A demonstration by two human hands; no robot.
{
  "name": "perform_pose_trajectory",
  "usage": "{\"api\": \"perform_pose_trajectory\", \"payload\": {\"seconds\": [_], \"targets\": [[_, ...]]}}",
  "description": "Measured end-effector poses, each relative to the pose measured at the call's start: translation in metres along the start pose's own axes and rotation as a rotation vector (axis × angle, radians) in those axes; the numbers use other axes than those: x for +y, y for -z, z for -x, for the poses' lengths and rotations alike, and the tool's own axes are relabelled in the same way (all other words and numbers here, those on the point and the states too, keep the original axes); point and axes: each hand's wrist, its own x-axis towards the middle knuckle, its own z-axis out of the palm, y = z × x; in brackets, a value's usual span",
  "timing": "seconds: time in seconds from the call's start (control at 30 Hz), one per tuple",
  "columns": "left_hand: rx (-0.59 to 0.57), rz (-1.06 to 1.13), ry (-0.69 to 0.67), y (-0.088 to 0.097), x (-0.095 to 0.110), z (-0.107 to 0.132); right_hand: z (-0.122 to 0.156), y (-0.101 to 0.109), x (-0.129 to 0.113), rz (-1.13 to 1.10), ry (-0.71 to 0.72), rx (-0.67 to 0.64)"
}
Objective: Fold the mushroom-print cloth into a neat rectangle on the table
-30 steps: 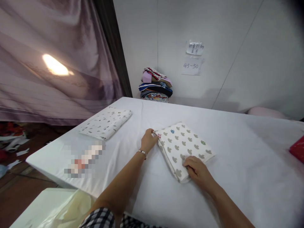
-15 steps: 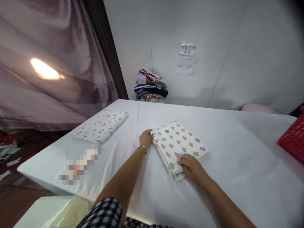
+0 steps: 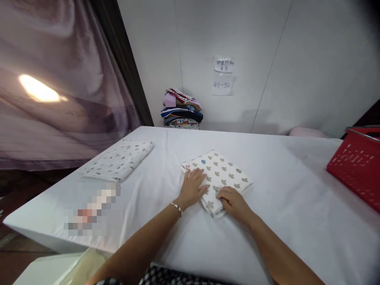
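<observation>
Left hand [image 3: 192, 188]: fingers spread, palm down on the folded mouse-head-print cloth [image 3: 224, 168]; nothing is seen gripped. Right hand [image 3: 234, 202]: fingers curled together at the cloth's near right side; whether they pinch an edge or merely rest on it cannot be told. The cloth lies on the white tablecloth [image 3: 282, 190], under the left fingers and extending beyond both sets of fingertips.

Finding one: at the near corner, just on the wearer's side of the right fingertips, the layers do not sit flush. Should the left fingers drag while pressing, the top layer could slide over those beneath and widen the mismatch.

Finding two: if the right fingers have caught only the upper layer, any pull could open the fold or raise a crease between the hands.

Finding three: the tablecloth is rucked to the left of the left fingers. Being loose, it could be gathered along with the cloth, white on white making this hard to notice.

The folded leaf-print cloth [image 3: 121, 158], well left of the left fingers, and the red basket [image 3: 356, 166], well right of the right fingers, present little hazard.
</observation>
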Motion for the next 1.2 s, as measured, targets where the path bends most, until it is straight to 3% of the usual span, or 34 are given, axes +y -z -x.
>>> {"api": "perform_pose_trajectory", "payload": {"seconds": [0.07, 0.13, 0.23, 0.3, 0.4, 0.53, 0.6, 0.67, 0.77, 0.87, 1.0, 1.1, 1.2], "targets": [[-0.111, 0.0, -0.053, -0.006, 0.008, 0.009, 0.001, 0.004, 0.01, 0.013, 0.028, 0.047], [-0.159, 0.009, -0.03, -0.01, 0.007, 0.013, 0.004, 0.014, 0.026, 0.089, 0.007, 0.184], [-0.146, 0.009, 0.044, -0.007, 0.008, 0.014, 0.011, 0.032, 0.058, 0.214, -0.223, 0.494], [-0.084, -0.006, 0.075, -0.002, 0.017, 0.017, 0.016, 0.04, 0.077, 0.189, -0.433, 0.586], [-0.07, -0.003, -0.084, 0.004, 0.042, 0.028, 0.022, 0.041, 0.097, 0.025, -0.641, 0.548], [-0.138, 0.018, -0.322, 0.0, 0.058, 0.038, 0.023, 0.038, 0.102, -0.071, -0.61, 0.583], [-0.149, 0.009, -0.34, -0.002, 0.043, 0.037, 0.022, 0.039, 0.096, -0.128, -0.6, 0.574], [-0.174, -0.03, -0.294, 0.004, 0.015, 0.032, 0.02, 0.04, 0.085, -0.251, -0.655, 0.479], [-0.178, -0.155, -0.063, 0.025, -0.036, 0.026, 0.015, 0.035, 0.064, -0.503, -0.712, 0.235], [-0.166, -0.221, 0.11, 0.045, -0.064, 0.029, 0.01, 0.028, 0.048, -0.571, -0.682, 0.216], [-0.051, -0.171, 0.089, 0.042, -0.046, 0.044, 0.007, 0.024, 0.034, -0.391, -0.584, 0.351], [0.043, -0.084, 0.047, 0.027, -0.02, 0.048, 0.008, 0.025, 0.023, -0.24, -0.422, 0.258], [0.05, -0.025, -0.011, 0.016, -0.002, 0.042, 0.01, 0.026, 0.014, -0.072, -0.288, 0.14]]}}
